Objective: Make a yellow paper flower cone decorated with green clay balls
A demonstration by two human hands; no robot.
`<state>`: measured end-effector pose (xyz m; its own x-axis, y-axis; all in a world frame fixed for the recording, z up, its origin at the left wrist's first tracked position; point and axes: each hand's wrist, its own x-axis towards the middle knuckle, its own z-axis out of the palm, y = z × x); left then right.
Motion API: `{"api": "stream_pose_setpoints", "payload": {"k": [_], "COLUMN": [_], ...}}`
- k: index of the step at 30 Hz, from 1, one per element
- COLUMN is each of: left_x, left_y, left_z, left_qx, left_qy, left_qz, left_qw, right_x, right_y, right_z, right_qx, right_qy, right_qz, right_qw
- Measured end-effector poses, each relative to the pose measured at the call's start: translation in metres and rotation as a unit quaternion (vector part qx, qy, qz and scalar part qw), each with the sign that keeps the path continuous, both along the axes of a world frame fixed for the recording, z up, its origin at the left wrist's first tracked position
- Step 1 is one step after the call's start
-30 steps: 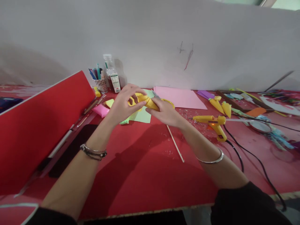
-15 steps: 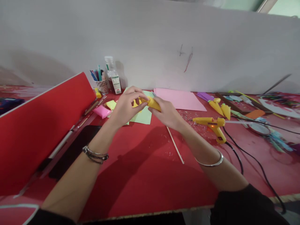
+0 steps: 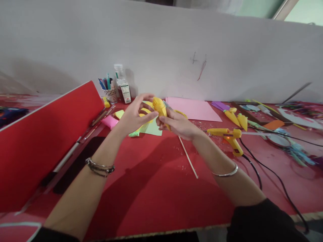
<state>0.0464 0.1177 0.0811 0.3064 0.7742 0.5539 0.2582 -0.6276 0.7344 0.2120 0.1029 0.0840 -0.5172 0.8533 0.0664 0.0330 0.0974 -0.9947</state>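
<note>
Both my hands meet above the red table [image 3: 156,188] around a rolled yellow paper cone [image 3: 159,107]. My right hand [image 3: 176,124] is closed round the cone's lower part and holds it nearly upright. My left hand [image 3: 135,114] pinches the cone's upper side with fingertips and thumb. Yellow-handled scissors [image 3: 182,112] and a light green sheet [image 3: 152,127] lie on the table just behind the hands. A thin wooden stick [image 3: 188,156] lies under my right wrist.
A yellow glue gun [image 3: 228,134] with a black cord stands right of my hand. Beyond it lie finished yellow cones [image 3: 237,116], a pink sheet [image 3: 193,109] and paper scraps. A red board [image 3: 42,141] leans at left. A pen cup [image 3: 109,92] and bottle [image 3: 122,84] stand by the wall.
The yellow cone has been turned from lying sideways to nearly upright between my hands. My left fingers have shifted to its upper part.
</note>
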Motion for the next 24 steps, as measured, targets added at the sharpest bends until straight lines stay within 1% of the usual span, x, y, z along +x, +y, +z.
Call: {"api": "stream_pose_setpoints", "payload": {"k": [3, 6, 8, 12, 14, 15, 17, 18, 20, 22, 24], "left_x": [0.001, 0.001, 0.001, 0.003, 0.004, 0.004, 0.003, 0.003, 0.003, 0.004, 0.005], "left_y": [0.003, 0.004, 0.002, -0.005, -0.006, -0.006, -0.004, -0.002, -0.001, -0.001, -0.003], "left_z": [-0.003, -0.004, -0.002, 0.003, 0.003, 0.003, 0.0, -0.001, -0.004, -0.005, -0.006], "left_qx": [-0.034, -0.072, -0.101, -0.124, -0.133, -0.134, -0.12, -0.106, -0.08, -0.071, -0.072], "left_qy": [0.007, -0.013, -0.014, 0.007, -0.011, -0.029, -0.059, -0.066, -0.055, -0.022, 0.01], "left_qz": [-0.033, -0.06, -0.084, -0.119, -0.134, -0.139, -0.135, -0.125, -0.098, -0.077, -0.067], "left_qw": [0.999, 0.996, 0.991, 0.985, 0.982, 0.981, 0.982, 0.984, 0.99, 0.994, 0.995], "right_x": [0.0, 0.002, 0.004, 0.007, 0.006, 0.005, 0.003, 0.002, 0.0, -0.002, -0.003], "right_y": [-0.001, 0.001, 0.002, 0.003, 0.002, 0.001, -0.001, -0.002, -0.002, -0.002, -0.001], "right_z": [-0.005, -0.009, -0.011, -0.012, -0.011, -0.01, -0.007, -0.005, -0.004, -0.003, -0.005], "right_qx": [-0.095, -0.145, -0.153, -0.137, -0.112, -0.086, 0.002, 0.057, 0.151, 0.2, 0.219], "right_qy": [0.077, 0.126, 0.138, 0.099, 0.059, 0.026, -0.073, -0.125, -0.195, -0.208, -0.197], "right_qz": [0.074, 0.176, 0.218, 0.235, 0.221, 0.2, 0.121, 0.073, -0.003, -0.034, -0.037], "right_qw": [0.99, 0.965, 0.954, 0.957, 0.967, 0.976, 0.99, 0.988, 0.969, 0.957, 0.955]}}
